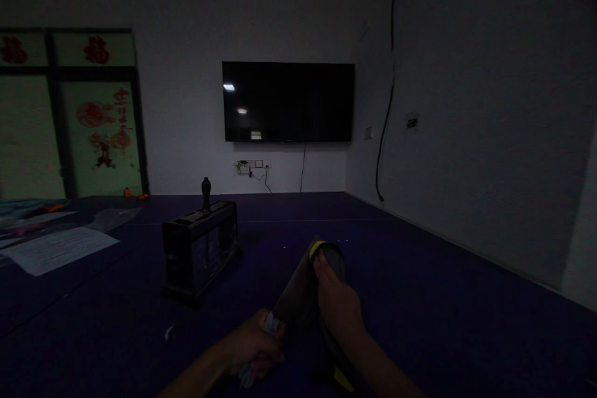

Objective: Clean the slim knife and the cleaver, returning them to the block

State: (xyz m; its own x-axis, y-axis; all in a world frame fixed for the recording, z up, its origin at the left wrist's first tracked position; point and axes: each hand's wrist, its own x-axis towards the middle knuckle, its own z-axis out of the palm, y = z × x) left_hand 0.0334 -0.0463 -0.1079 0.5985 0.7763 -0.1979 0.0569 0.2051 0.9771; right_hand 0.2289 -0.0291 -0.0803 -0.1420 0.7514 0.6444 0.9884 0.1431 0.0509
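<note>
One broad knife (297,296), right of knife block (180,261), blade slanting up and away! Left hand (259,343) curled tight round its pale handle (272,323). Right hand (340,308), fingers together, presses dark yellow-edged cloth (334,255) at blade's far end. Dark handle (206,194) stands up from block; paper (65,250) lies left of block, television (289,102) beyond block.

A dark flat-screen television (289,102) is mounted on the wall (186,93) at upper centre of the frame. Power sockets (259,163) are located below it. A black cable (392,84) hangs at upper right. Dark-framed panels (30,130) at upper left bear red markings (96,50). A white sheet (65,250) lies at left.
</note>
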